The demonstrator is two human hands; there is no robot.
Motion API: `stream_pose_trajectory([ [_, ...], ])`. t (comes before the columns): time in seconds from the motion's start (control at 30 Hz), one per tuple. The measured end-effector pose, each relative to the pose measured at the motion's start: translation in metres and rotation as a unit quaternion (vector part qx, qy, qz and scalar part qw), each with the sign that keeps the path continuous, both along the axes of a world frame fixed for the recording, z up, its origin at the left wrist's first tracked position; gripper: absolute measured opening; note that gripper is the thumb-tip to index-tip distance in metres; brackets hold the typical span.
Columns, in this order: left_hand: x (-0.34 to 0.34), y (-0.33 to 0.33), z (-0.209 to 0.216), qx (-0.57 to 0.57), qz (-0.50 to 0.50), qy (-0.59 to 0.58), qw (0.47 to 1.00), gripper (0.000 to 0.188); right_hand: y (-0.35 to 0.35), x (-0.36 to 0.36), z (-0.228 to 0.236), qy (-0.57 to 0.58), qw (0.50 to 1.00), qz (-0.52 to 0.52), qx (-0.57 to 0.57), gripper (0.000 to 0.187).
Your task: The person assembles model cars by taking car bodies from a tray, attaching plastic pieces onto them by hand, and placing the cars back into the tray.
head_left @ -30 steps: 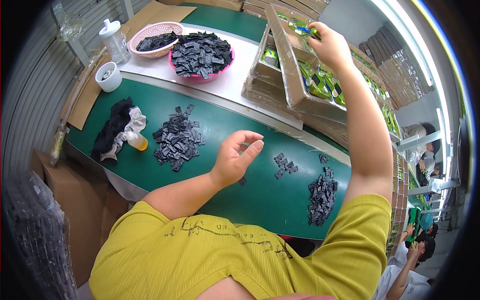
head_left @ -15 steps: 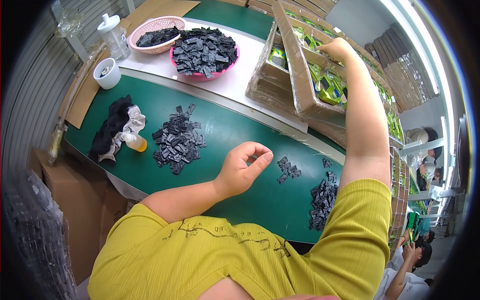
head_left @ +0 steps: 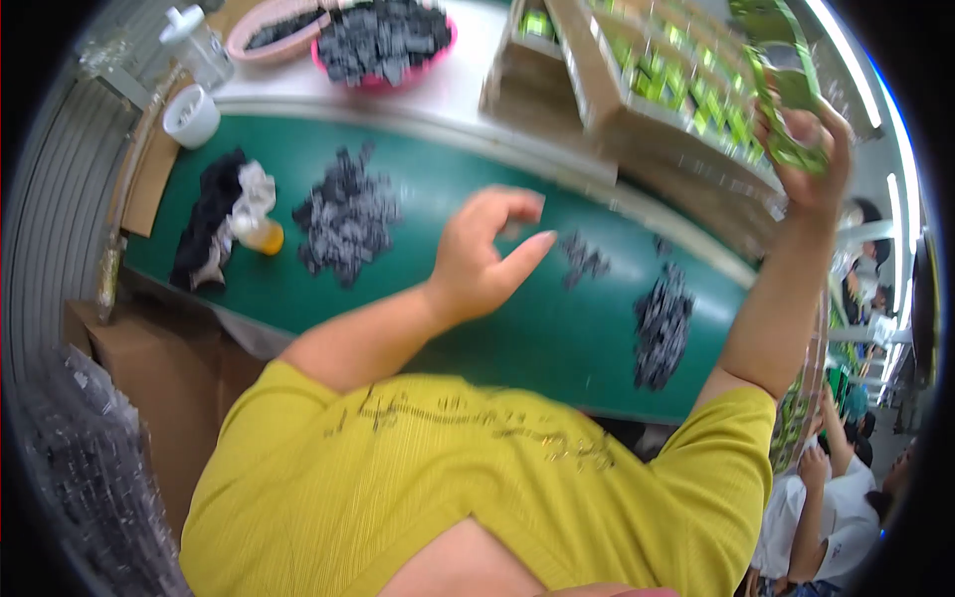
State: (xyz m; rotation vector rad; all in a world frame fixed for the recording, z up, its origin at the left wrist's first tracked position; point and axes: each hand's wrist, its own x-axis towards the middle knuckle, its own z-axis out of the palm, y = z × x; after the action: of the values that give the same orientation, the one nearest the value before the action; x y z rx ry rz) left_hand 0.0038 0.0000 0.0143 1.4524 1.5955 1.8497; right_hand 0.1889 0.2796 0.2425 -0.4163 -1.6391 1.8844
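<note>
My left hand (head_left: 487,254) hovers over the green belt (head_left: 517,328), its fingers curled round a small dark piece that I can barely make out. Loose dark grey plastic parts lie in a big heap (head_left: 343,214) to its left, a small cluster (head_left: 585,257) just to its right and a long pile (head_left: 662,323) further right. My right hand (head_left: 811,149) is raised at the upper right, shut on a green packet (head_left: 781,70) lifted clear of the slanted cardboard tray (head_left: 637,119) of green packets.
A pink basin (head_left: 393,40) full of dark parts, a second pink bowl (head_left: 264,25), a white cup (head_left: 191,114) and a clear bottle (head_left: 197,45) stand at the back left. A black cloth with a small orange bottle (head_left: 261,234) lies on the belt. Other people sit at the lower right (head_left: 846,478).
My right hand pulled a green packet out of the tray and lifted it. My left hand shifted right toward the small cluster, fingers closing. The view has tilted and blurred.
</note>
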Motion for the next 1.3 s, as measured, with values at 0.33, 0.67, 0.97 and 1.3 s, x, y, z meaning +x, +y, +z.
stream_pose_trajectory([
  [0.33, 0.04, -0.001, -0.009, 0.113, -0.188, 0.393, 0.893, 0.071, -0.174, 0.073, -0.197, -0.26, 0.934, 0.114, -0.216, 0.031],
  [0.67, 0.03, -0.008, -0.01, -0.172, -0.253, 0.344, 0.888, 0.053, -0.135, 0.058, -0.237, -0.358, 0.812, -0.185, 0.423, 0.025],
  [0.97, 0.015, 0.0, -0.008, -0.249, -0.229, 0.298, 0.893, 0.021, -0.135, 0.076, -0.246, -0.306, 0.672, -0.156, 0.656, 0.011],
  [1.3, 0.013, 0.002, -0.007, -0.27, -0.242, 0.224, 0.905, 0.021, -0.19, 0.068, -0.208, -0.231, 0.941, -0.142, 0.204, 0.009],
])
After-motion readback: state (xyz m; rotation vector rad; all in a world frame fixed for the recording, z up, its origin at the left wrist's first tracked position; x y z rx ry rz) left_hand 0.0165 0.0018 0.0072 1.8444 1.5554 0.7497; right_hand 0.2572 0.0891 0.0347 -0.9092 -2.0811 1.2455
